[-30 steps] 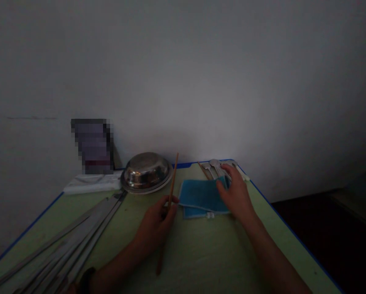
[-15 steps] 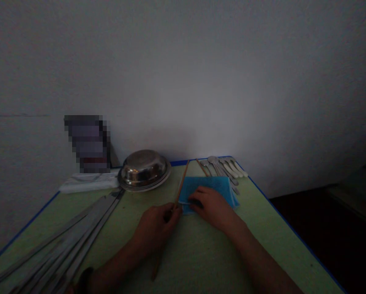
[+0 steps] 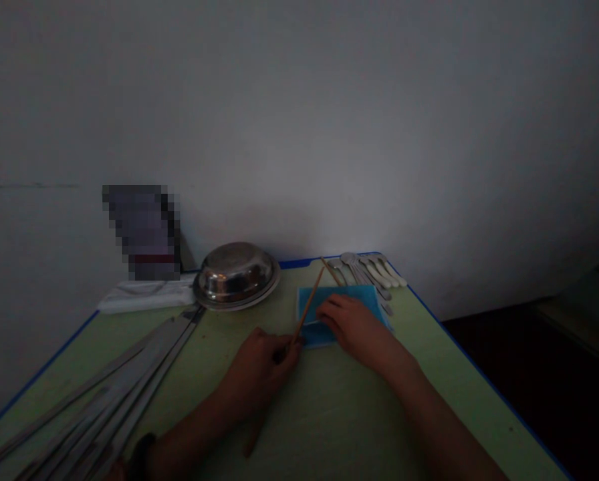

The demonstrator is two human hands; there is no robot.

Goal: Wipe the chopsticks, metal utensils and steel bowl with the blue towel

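My left hand (image 3: 267, 361) is closed around a thin wooden chopstick (image 3: 310, 300). The stick slants away from me; its far part crosses the left side of a flat blue cloth (image 3: 357, 291), and its near end shows below the hand. Two layers with pale edges can be seen in the cloth. My right hand (image 3: 349, 324) rests on top of it, with curled fingers pinching the upper layer near its front edge; the fingertips are partly hidden. The left fingertips are at the cloth's lower left corner.
Behind the cloth lie a second wooden stick (image 3: 332, 270), several metal spoons (image 3: 349, 259) and white-handled cutlery (image 3: 380, 270). An upturned steel bowl (image 3: 236, 270) stands at the back. Several long grey strips (image 3: 124, 381) cover the left, near a white folded cloth (image 3: 146, 295) and a blurred-out object (image 3: 144, 230).
The chopstick in my left hand has shifted right, its far end now over the blue cloth's left part. My right hand has moved slightly right.
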